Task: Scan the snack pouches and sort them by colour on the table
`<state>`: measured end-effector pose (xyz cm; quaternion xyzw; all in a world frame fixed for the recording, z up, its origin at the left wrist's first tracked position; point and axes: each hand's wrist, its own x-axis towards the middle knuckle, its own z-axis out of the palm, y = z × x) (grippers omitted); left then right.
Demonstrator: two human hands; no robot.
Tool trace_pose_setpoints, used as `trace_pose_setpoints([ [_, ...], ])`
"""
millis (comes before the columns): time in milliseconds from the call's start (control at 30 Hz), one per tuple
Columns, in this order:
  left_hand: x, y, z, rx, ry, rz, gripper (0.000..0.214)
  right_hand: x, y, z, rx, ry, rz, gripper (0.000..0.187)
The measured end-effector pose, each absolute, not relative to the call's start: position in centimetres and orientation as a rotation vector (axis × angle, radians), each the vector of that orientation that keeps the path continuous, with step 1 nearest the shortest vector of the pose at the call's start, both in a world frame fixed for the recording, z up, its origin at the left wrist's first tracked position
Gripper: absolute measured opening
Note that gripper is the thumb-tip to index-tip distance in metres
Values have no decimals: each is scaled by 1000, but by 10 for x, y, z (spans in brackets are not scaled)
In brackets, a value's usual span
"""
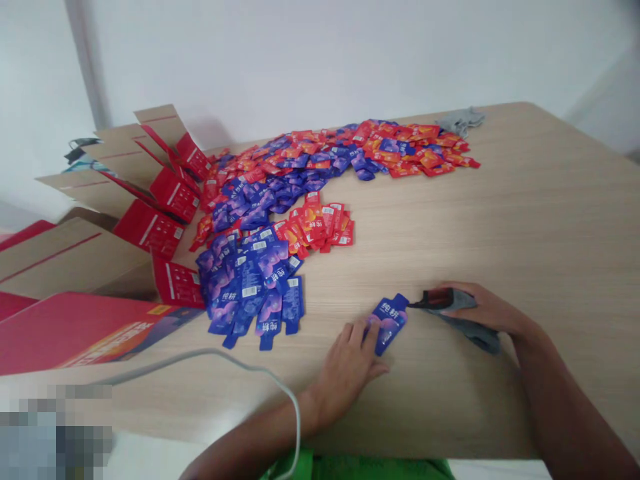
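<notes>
A blue spouted sachet (391,320) with white lettering and purple round shapes lies on the table, its narrow neck pointing up and to the right. My left hand (350,363) holds its lower left edge down with the fingertips, the thumb stretched out beside it. In my right hand (493,308) is a black-and-red hand tool (436,298) with a thin dark tip; its exact kind is unclear. A grey cloth (473,328) is bunched around the tool and under the hand. The tip is at the sachet's neck; whether it touches is hard to tell.
Flat blue sachets (247,283) are stacked at left, beside a smaller pile of red sachets (320,223). Behind runs a long mixed heap (320,157). Open red boxes (173,193) line the left side. A grey cable (240,363) crosses my left forearm. Another grey cloth (460,122) lies at the back.
</notes>
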<state>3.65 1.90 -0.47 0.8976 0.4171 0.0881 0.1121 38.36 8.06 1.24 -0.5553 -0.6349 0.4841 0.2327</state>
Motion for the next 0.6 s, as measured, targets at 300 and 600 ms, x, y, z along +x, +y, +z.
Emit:
trace_pose_setpoints([
  [300,-14,-7,-28,2804,751,551,42,346,83,12,-1725,-1277,794,58],
  [600,-9,5,-28,2834,684,599,36,280,46,29,-1529,-1744,401,42],
])
